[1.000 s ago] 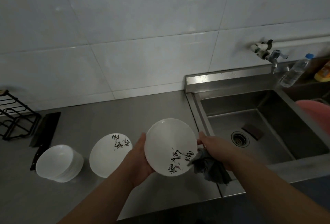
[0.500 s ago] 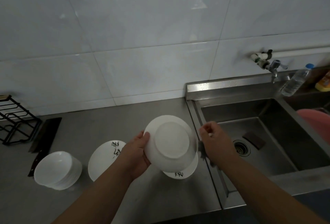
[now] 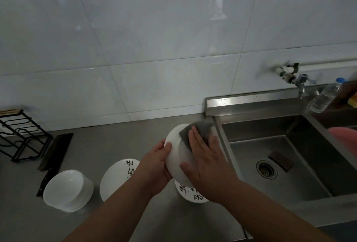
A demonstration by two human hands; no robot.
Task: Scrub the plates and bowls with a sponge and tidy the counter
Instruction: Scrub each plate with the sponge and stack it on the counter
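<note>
- The left hand [image 3: 156, 168] grips the held plate [image 3: 174, 161] at its 9 o'clock rim, with the thumb on the underside and the fingers curled behind.
- The held plate is tilted with its underside toward the camera. It is raised above the counter [image 3: 116, 145], just left of the sink [image 3: 251, 126] edge.
- The right hand [image 3: 207, 162] lies flat with straight fingers and presses the sponge [image 3: 199, 128] against the plate's underside. It is not curled round the sponge.
- The grey sponge projects past the fingertips toward 12 o'clock and overlaps the plate's upper rim.
- A second plate [image 3: 193, 193], black-patterned, lies on the counter at 6 o'clock of the held plate, partly hidden by the right wrist.
- A third plate [image 3: 117, 176] lies at 8 o'clock, with a stack of white bowls [image 3: 67, 189] farther out the same way.
- A knife [image 3: 55, 153] and a black wire rack [image 3: 19, 135] sit at 9 o'clock, by the wall.
</note>
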